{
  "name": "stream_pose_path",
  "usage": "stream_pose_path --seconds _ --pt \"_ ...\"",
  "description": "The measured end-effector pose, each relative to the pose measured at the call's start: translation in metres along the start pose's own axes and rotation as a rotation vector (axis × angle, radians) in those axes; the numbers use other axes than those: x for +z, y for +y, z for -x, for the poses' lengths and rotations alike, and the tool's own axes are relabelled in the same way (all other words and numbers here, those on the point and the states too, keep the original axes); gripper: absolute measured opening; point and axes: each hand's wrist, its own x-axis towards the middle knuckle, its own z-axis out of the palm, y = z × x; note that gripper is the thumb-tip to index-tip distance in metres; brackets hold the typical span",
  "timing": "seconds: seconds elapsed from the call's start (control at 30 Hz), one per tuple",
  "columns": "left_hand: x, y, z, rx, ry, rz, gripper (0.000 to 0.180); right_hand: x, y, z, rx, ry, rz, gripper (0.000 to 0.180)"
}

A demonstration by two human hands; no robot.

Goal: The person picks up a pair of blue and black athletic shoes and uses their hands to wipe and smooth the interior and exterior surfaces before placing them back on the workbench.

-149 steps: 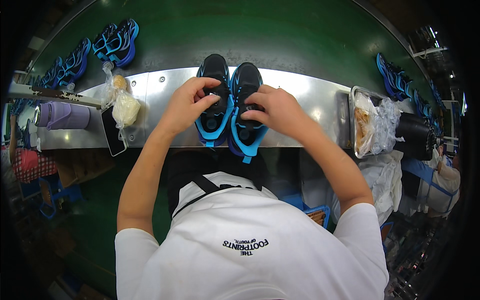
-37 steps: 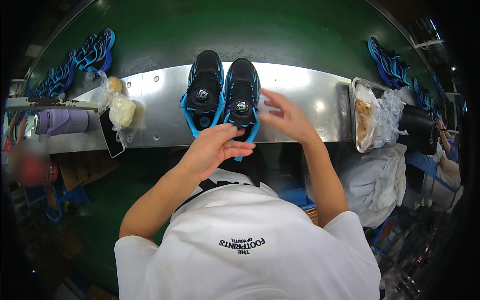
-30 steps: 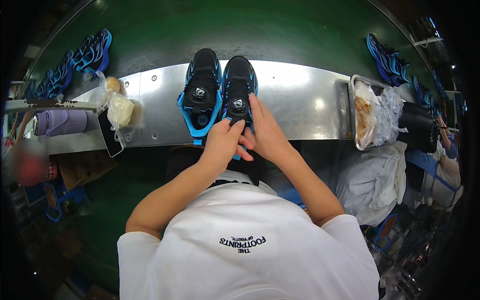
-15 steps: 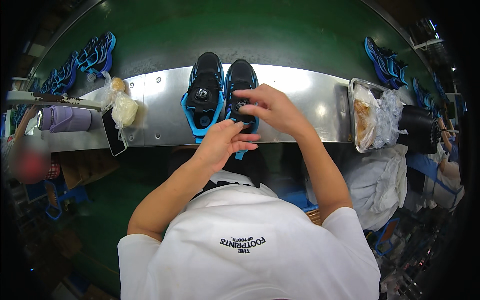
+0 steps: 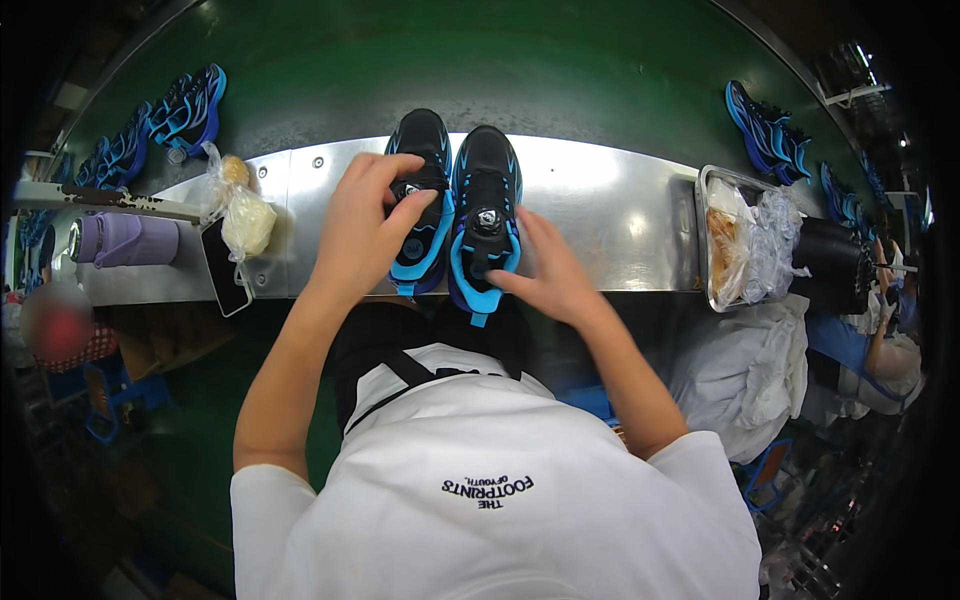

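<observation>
Sneakers, one black-and-blue pair, side by side on the steel bench [image 5: 620, 215], toes at 12 o'clock, heels at the near edge. Left shoe [image 5: 422, 195]: left hand [image 5: 362, 225] lies over its tongue, fingers curled around the round dial on top, pinching it. Right shoe [image 5: 485, 215]: right hand [image 5: 545, 270] rests at its 4 o'clock side by the heel, fingers spread and loose, touching but not grasping; its own dial is uncovered.

Step in hand, by my reading: working the left shoe's dial closure while the other hand steadies the pair. Next move probably calls for a firm pinch and twist without sliding the shoe off the edge.

At 9 o'clock: bagged food [image 5: 240, 210], phone [image 5: 225, 270], purple bottle [image 5: 125, 240]. At 3 o'clock: metal tray [image 5: 708, 240] with wrapped items. More blue shoes [image 5: 765, 130] on the green belt [image 5: 560, 70] beyond.
</observation>
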Motion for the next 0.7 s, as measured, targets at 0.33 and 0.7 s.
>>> stream_pose_path --seconds 0.33,0.7 --pt "0.003 -0.044 -0.012 0.080 -0.243 0.113 0.032 -0.035 0.030 -0.016 0.184 0.181 -0.106 0.054" --pt "0.008 -0.048 -0.013 0.233 -0.097 -0.182 0.046 -0.017 0.026 -0.016 0.095 0.219 -0.065 0.056"
